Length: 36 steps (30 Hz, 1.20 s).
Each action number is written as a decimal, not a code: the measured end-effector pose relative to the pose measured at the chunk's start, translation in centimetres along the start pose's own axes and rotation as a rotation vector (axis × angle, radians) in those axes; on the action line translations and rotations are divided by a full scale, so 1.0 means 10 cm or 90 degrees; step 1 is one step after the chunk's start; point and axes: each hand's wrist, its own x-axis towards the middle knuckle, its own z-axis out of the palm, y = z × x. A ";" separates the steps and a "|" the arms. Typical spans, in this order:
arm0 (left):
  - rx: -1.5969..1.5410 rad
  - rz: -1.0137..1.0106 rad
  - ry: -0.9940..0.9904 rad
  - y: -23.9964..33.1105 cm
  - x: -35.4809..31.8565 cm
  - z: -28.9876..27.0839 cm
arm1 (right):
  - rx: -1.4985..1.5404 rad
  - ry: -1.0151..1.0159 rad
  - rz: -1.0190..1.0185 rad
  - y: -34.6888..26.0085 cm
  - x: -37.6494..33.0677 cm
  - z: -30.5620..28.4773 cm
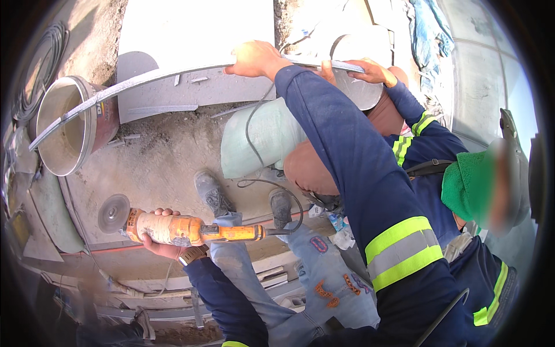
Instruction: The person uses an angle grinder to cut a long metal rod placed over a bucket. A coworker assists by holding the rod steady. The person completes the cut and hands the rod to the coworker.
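My left hand [162,248] is wrapped round the body of an orange angle grinder [188,230], held low on the left with its round disc [114,214] pointing left. A black cord [299,205] loops from the grinder's rear end. At the top, my right hand [257,59] is closed over a long, thin, light-grey metal strip [153,75]. A co-worker's hand [373,72] grips the strip's right end. The strip's left part crosses over an open bucket [89,124]; I cannot tell whether it rests on the rim. Disc and strip are apart.
The co-worker, with a green cloth [462,182] at the neck, crouches close on my right. A pale green sack-like bundle [260,139] lies between us. Light boards [191,95] and offcuts lie beyond. Coiled cable [43,69] is at far left, glass panels [477,87] at right.
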 end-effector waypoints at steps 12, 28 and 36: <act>-0.006 -0.029 0.041 -0.19 -0.15 -0.07 | -0.024 0.029 -0.008 -0.02 -0.08 0.02; -0.026 0.010 0.010 -0.41 -0.47 -0.16 | -0.020 -0.013 0.021 -0.09 -0.07 0.07; -0.032 0.007 0.024 -0.40 -0.47 -0.15 | 0.000 0.035 -0.017 -0.04 -0.02 0.15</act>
